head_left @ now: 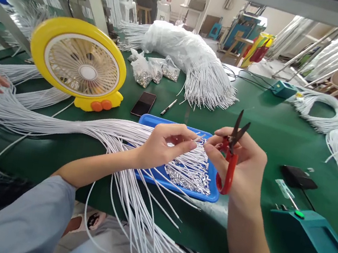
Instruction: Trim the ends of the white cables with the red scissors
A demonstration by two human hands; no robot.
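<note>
Thin white plastic-coated wire (pixel 201 139): I see its end pinched between the fingertips of my left hand (pixel 166 145) and right hand (pixel 243 167), over a shallow blue plastic tray (pixel 152 120) of silvery metal terminals (pixel 189 181). The right hand's other fingers grip red-handled steel snips (pixel 229 171), blades apart. A loose white wire bundle (pixel 91 128) trails left.
</note>
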